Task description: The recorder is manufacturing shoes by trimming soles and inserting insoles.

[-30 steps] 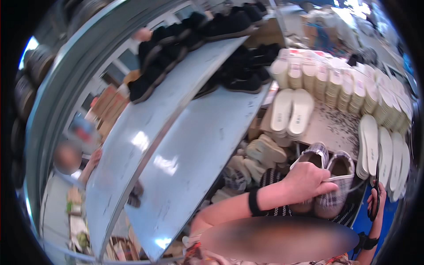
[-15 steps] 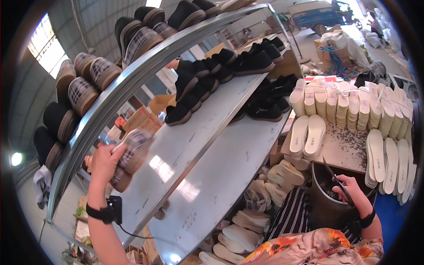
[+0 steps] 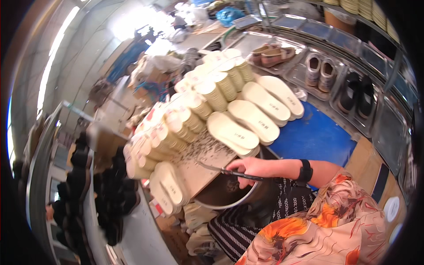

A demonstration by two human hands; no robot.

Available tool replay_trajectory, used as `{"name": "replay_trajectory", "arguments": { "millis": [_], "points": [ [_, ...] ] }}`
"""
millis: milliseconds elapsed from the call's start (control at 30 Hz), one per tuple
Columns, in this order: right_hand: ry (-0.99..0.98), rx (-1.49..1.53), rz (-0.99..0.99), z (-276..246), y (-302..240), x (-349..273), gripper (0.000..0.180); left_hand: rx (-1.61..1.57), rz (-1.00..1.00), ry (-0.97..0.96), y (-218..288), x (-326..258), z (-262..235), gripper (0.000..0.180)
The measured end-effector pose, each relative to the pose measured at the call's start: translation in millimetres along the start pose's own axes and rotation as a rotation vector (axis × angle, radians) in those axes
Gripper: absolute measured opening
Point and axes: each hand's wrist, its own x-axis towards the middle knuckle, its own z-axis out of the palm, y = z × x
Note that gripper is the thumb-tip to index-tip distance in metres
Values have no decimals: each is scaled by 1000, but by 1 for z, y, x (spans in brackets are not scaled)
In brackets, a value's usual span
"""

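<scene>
My right hand (image 3: 247, 171) is closed round the handles of dark scissors (image 3: 214, 167), whose blades point left over the edge of a board (image 3: 216, 152) strewn with dark scraps. Right under the hand stands a dark round bucket (image 3: 227, 206) with a pale rim. Cream insoles (image 3: 236, 132) lie in loose stacks just beyond the scissors. Another small stack of insoles (image 3: 168, 187) is at the board's left corner, and tied bundles of insoles (image 3: 183, 117) line its far side. My left hand is out of view.
At the left, shelves hold black shoes (image 3: 79, 185). A blue surface (image 3: 316, 132) lies right of the board. Beyond it, metal trays carry brownish shoes (image 3: 276, 56), a light pair (image 3: 320, 73) and a black pair (image 3: 355, 95). More loose insoles or shoes sit below the board.
The view has swung right, away from the shoe rack. My left hand, which held plaid shoes, has left the picture. The right hand still grips the scissors over the bucket.
</scene>
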Motion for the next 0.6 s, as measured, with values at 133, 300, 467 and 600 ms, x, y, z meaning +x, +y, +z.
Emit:
{"name": "replay_trajectory", "arguments": {
  "millis": [133, 300, 467, 600],
  "points": [
    [469, -259, -310, -100, -19, -12, 62, -233, 674, -548, 103, 72, 141, 34],
    [1184, -705, -83, -293, -38, 13, 56, -364, 712, -377, 152, 166, 320, 24],
    [1459, -833, -7, -445, -48, 62, 49, -381, 549, -374, 143, 190, 412, 21],
    [1476, -1164, -134, -506, -46, 121, 61, -278, 434, -412, 134, 193, 433, 20]
  ]
}}
